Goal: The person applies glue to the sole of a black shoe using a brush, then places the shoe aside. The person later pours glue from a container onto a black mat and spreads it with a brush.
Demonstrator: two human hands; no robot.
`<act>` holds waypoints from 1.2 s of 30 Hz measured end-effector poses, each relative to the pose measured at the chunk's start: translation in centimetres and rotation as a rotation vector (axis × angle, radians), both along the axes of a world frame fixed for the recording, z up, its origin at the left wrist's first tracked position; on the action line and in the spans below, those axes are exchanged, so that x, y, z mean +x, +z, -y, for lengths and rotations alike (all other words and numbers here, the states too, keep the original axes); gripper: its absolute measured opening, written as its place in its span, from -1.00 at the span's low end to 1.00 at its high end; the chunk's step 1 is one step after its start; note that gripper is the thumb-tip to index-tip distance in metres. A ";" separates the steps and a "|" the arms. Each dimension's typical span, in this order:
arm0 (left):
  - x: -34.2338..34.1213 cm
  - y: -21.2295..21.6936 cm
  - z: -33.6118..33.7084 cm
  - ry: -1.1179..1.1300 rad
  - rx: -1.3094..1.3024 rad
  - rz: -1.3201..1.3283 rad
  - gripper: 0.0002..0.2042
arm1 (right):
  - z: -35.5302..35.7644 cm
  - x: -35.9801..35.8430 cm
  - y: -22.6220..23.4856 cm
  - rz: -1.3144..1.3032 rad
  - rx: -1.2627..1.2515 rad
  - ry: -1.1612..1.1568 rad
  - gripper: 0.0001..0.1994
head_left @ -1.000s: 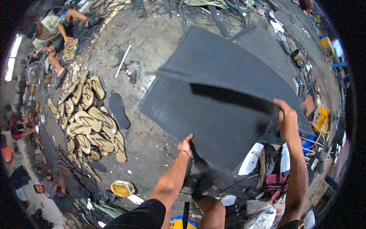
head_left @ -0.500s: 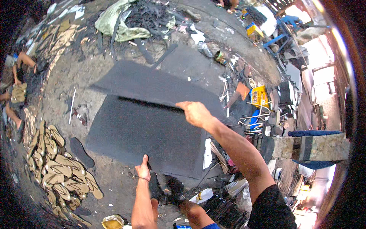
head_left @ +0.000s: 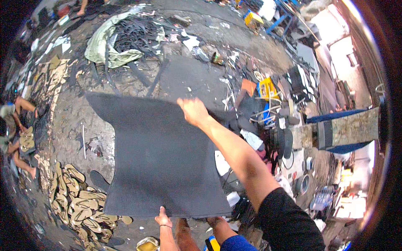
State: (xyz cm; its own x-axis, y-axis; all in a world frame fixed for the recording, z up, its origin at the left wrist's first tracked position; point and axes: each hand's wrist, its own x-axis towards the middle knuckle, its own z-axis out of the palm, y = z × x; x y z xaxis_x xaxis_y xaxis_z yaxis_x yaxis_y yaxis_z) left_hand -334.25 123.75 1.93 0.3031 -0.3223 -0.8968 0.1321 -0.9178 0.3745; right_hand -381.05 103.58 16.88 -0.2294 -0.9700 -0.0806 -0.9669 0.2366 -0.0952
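A large dark grey flexible sheet [head_left: 163, 159], perhaps foam or rubber, spans the space before me with its sides curving inward. My right hand [head_left: 193, 111] is closed on its far edge, right of the middle. At the near edge, my left hand [head_left: 163, 219] grips the sheet with the thumb on top; its other fingers are hidden underneath. Another flat dark sheet [head_left: 192, 79] lies on the ground beyond. Left of the held sheet is a pile of tan flip-flops [head_left: 81, 205], with a black sole [head_left: 99, 180] beside it.
A pale green sack [head_left: 98, 48] with black strips [head_left: 134, 39] lies at the far left. At the left edge another person holds tan flip-flops [head_left: 27, 140]. Scraps and a yellow package [head_left: 269, 88] clutter the right, near a wooden bench [head_left: 349, 129].
The sheet's far part, earlier folded or bent over with a dark gap below, now stretches between my hands. It has come nearer to me, and the view has shifted.
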 end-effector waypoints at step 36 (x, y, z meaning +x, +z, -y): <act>3.9 -7.6 -5.1 -0.182 0.214 0.393 -0.72 | -31.5 -5.2 -37.1 0.693 0.155 -1.263 -0.48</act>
State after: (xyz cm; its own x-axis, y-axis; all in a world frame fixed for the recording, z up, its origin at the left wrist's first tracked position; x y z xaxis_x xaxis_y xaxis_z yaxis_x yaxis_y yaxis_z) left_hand -330.38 128.84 -5.69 0.5881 -0.2225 -0.7776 -0.1518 -0.9747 0.1641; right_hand -386.24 135.11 -20.26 -0.7810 -0.1252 -0.6119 0.1196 0.9316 -0.3433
